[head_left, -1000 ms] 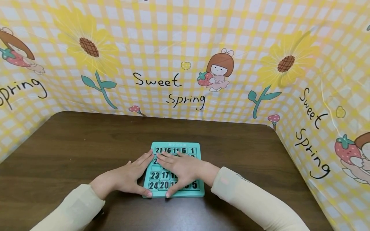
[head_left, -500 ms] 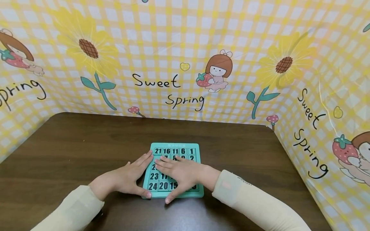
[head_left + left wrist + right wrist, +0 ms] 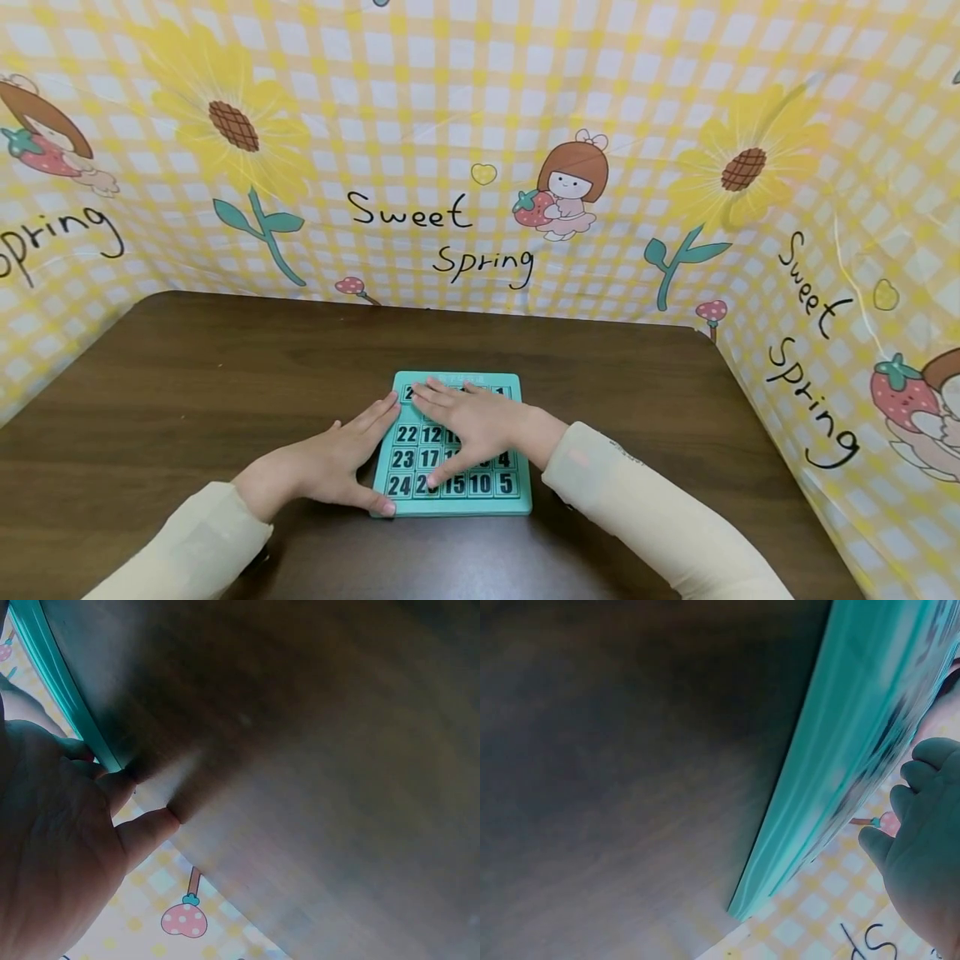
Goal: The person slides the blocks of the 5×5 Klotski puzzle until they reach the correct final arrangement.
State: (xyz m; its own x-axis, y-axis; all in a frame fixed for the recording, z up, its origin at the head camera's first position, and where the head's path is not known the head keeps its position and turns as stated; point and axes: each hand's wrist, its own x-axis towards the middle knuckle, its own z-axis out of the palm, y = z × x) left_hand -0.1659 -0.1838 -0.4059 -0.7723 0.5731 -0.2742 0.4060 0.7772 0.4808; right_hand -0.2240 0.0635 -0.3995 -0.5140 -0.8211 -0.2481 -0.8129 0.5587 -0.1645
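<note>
A teal number slide puzzle (image 3: 480,505) lies flat on the table, its tiles marked with black numbers. My left hand (image 3: 330,462) lies along its left side, fingers extended against the edge and thumb at the near left corner. In the left wrist view those fingers (image 3: 146,834) reach past the teal frame. Over the upper part of the board is my right hand (image 3: 480,429), fingers spread, index and middle fingertips near the top left tiles. It hides several tiles. A bare teal slot shows in the second row at left, above the tile 22 (image 3: 406,434).
The dark wooden table (image 3: 225,367) extends around the puzzle. Behind and at both sides hangs a yellow checked cloth (image 3: 420,100) printed with flowers and "Sweet Spring". Both forearms wear pale sleeves (image 3: 660,517).
Tile 22 has slid down from the second row to the third at the left. My right hand then moved up toward the top row, its thumb now over tile 20. My left hand stays put.
</note>
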